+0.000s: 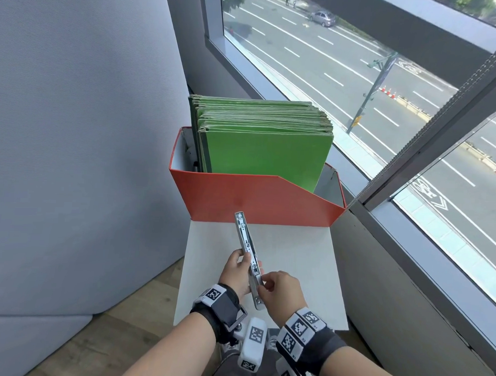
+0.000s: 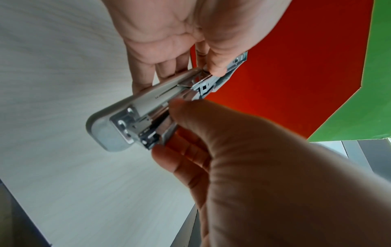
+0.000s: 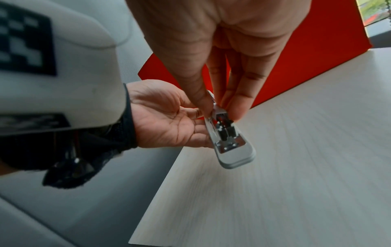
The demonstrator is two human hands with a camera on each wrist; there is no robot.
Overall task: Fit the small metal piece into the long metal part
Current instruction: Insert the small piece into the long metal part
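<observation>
The long metal part (image 1: 246, 239) is a silver rail that slants up over the white table (image 1: 297, 264). My left hand (image 1: 242, 265) grips it round the middle, thumb on one side and fingers on the other. My right hand (image 1: 268, 284) pinches the small metal piece (image 1: 259, 283) against the rail's near end. In the left wrist view the small piece (image 2: 167, 127) lies in the rail's (image 2: 135, 107) channel, between the right thumb and fingers (image 2: 180, 158). In the right wrist view my right hand (image 3: 222, 112) closes over the rail (image 3: 234, 153), and the left hand (image 3: 169, 120) holds it from the side.
A red box (image 1: 257, 199) holding several green folders (image 1: 265, 148) stands at the table's far edge. A grey partition (image 1: 73, 123) rises on the left. A window and sill (image 1: 410, 223) run along the right. Wooden floor shows at the lower left.
</observation>
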